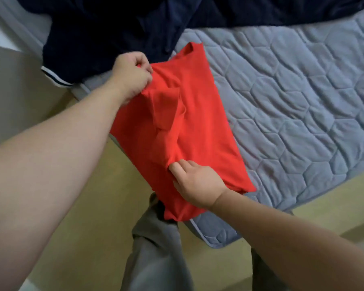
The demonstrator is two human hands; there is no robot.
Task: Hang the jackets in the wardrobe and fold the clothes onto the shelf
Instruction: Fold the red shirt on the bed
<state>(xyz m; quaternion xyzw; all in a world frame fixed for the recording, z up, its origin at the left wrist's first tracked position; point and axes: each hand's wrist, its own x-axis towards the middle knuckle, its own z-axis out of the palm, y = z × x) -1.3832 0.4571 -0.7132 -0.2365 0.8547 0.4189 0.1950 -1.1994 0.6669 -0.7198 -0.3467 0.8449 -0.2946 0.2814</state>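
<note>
a: start at the fingers. what is the left hand (132, 77) doing?

b: its fingers are curled tight, pinching a bunched fold of the red shirt (200, 122) at the shirt's left edge, left of the frame's centre. the cloth puckers up into that pinch.

a: and the right hand (198, 183)?

b: lower centre of the frame. thumb and forefinger nip a small ridge of the same red fabric near its lower end; the other fingers are bent and lie on the cloth.

a: where does the shirt lie?

b: in the middle of the frame, part folded into a long strip running from upper centre down to lower centre. it rests on the corner of a grey-blue quilted mattress (303, 101), and its lower left edge hangs past the mattress edge.

a: anything around it?

b: a dark navy jacket (105, 32) spreads across the top of the frame on the mattress, its striped hem at upper left, just above the left hand. below, grey trouser legs (156, 255) stand on a yellowish floor (88, 238).
</note>
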